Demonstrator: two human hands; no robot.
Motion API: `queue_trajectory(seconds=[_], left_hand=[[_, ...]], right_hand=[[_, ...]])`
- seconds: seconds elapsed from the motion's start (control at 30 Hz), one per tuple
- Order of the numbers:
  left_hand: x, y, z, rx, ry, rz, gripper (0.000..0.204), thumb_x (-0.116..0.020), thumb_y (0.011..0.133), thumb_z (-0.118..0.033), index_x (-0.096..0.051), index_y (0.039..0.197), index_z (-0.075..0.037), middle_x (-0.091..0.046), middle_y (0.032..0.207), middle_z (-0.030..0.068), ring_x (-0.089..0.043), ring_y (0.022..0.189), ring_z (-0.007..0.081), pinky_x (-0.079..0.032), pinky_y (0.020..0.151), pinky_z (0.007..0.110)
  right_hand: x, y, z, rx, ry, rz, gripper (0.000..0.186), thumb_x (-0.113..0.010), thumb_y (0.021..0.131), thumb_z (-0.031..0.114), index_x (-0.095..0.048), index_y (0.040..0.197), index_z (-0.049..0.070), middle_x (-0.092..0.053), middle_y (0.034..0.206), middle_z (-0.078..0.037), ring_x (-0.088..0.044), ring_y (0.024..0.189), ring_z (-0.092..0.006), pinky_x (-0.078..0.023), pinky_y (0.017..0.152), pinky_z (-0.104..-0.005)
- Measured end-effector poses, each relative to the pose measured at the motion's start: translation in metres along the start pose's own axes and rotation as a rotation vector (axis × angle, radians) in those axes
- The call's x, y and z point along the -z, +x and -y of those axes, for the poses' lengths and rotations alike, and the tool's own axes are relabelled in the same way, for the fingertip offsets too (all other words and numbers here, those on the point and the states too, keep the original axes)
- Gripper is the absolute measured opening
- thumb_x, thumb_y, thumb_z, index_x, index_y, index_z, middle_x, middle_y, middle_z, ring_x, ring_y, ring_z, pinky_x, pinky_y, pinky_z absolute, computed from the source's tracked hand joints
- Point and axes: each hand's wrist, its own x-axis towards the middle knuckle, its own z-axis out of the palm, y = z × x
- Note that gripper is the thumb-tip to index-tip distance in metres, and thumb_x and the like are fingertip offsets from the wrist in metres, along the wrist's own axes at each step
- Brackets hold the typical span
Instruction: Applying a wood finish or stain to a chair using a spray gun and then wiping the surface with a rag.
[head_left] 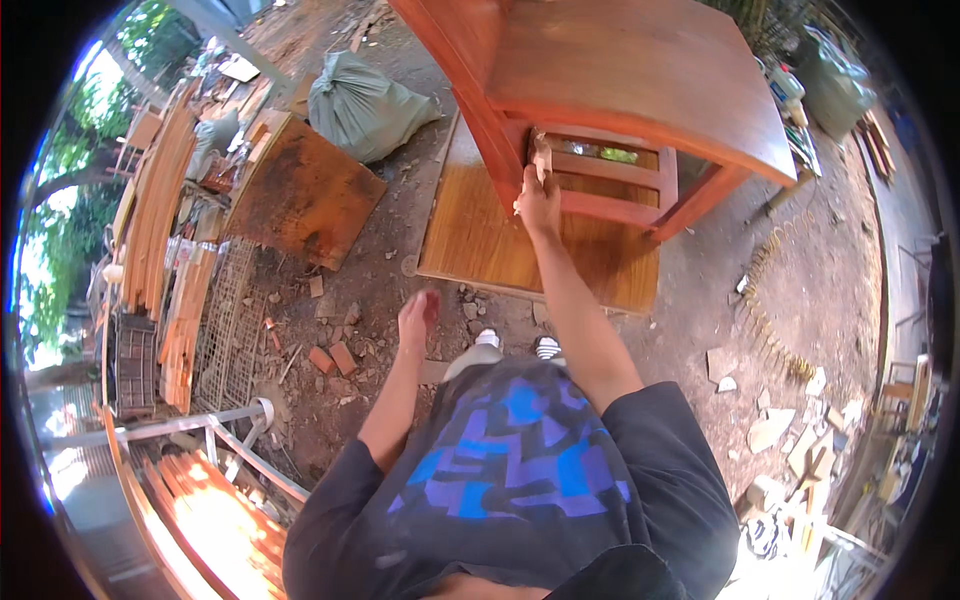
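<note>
A reddish-brown wooden chair (620, 60) stands in front of me on a glossy brown wood panel (470, 235) laid on the ground. My right hand (541, 208) reaches below the seat, beside the chair's leg and lower rails. Its fingers are closed round a narrow tan brush-like tool (541, 155), whose exact kind is hard to make out. A bit of something whitish shows at the hand's left side. Hanging over the dirt, away from the chair, my left hand (420, 315) holds nothing; its fingers are loosely apart and look reddish.
A tied grey-green sack (360, 105) and a stained wooden board (305, 190) lie to the left, near stacked planks (160, 210) and a wire cage (225, 330). Bricks (332, 360) and rubble litter the dirt. On the right are a coiled hose (757, 290) and another sack (835, 80).
</note>
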Motion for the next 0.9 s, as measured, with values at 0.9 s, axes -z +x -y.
queue_trajectory(seconds=[0.9], left_hand=[[-0.213, 0.23, -0.031, 0.335, -1.339, 0.798, 0.027, -0.036, 0.096, -0.037, -0.044, 0.08, -0.017, -0.06, 0.085, 0.001, -0.053, 0.077, 0.0242, -0.049, 0.095, 0.051]], right_hand=[[0.195, -0.252, 0.005, -0.761, -0.197, -0.421, 0.04, -0.056, 0.099, 0.036, -0.063, 0.128, 0.01, -0.066, 0.116, -0.005, -0.062, 0.1, -0.0196, -0.051, 0.086, -0.0372]])
